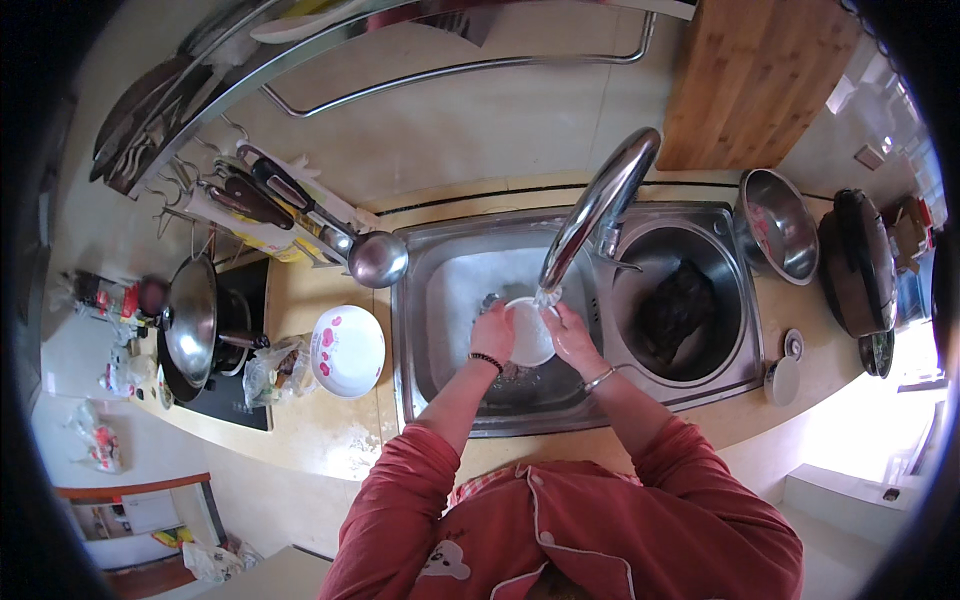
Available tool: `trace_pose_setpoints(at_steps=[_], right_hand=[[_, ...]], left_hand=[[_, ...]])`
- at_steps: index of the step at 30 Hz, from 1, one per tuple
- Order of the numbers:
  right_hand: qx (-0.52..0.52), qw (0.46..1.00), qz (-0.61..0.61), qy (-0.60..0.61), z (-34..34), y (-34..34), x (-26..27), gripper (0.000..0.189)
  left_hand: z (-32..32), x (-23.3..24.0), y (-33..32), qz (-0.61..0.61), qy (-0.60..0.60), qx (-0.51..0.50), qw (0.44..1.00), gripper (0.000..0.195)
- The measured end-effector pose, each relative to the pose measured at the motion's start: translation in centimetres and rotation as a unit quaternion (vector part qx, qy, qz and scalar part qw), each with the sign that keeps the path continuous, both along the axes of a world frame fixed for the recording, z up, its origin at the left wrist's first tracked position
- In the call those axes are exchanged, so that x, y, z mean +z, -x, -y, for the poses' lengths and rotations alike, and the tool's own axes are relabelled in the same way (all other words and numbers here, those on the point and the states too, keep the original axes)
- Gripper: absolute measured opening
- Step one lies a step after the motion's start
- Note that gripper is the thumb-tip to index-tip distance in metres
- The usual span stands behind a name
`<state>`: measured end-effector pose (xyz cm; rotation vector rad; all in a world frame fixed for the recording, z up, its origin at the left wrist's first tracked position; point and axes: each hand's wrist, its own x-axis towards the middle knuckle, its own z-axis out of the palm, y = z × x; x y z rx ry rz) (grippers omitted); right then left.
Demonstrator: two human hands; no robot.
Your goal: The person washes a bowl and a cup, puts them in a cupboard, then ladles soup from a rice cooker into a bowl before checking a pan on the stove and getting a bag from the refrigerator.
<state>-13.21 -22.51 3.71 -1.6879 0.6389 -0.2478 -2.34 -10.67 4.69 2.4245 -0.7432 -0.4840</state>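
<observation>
Over the larger basin of the stainless steel sink (pixel 409 315), a white bowl (pixel 531 339) is held between both hands, under the running water of a curved chrome faucet (pixel 604 202). My left hand (pixel 493 330) grips the bowl's left rim, with a dark beaded bracelet at the wrist. My right hand (pixel 571 336) grips its right rim, with a metal bangle at the wrist. Water wets the bowl and my fingers. A dark, crumpled object, perhaps a cloth, (pixel 675 307) lies in the round basin to the right.
Left of the sink stand a white dish with red hearts (pixel 349 352), a plastic bag (pixel 274 371) and a lidded wok (pixel 189 326) on the cooktop. A ladle (pixel 377 259) hangs above. On the right are a metal bowl (pixel 787 225) and a wooden cutting board (pixel 750 82).
</observation>
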Motion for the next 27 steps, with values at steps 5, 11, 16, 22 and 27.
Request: trace_pose_setpoints(at_steps=[5, 11, 16, 22, 27], right_hand=[[-0.253, 0.933, 0.122, -0.226, -2.5, -1.5, -3.6, 0.026], [-0.165, 0.957, 0.008, -0.238, -2.8, -1.5, -4.6, 0.028], [0.042, 0.955, -0.178, 0.233, 1.2, -2.6, -0.1, 0.033], [0.032, 0.980, -0.101, 0.166, 1.3, -4.1, -1.4, 0.024], [-0.096, 0.993, -0.062, 0.039, -0.5, -3.8, -4.7, 0.019]], left_hand=[[0.5, -2.3, 5.0, -0.339, 0.273, 0.225, 0.872, 0.032], [0.0, -1.6, 4.6, -0.209, 0.315, 0.173, 0.909, 0.040], [-1.9, -0.9, 0.8, -0.114, 0.080, 0.029, 0.990, 0.040], [-0.8, -0.6, -1.1, -0.037, -0.008, 0.009, 0.999, 0.035], [-0.5, -6.4, 2.5, -0.137, 0.275, 0.224, 0.925, 0.035]])
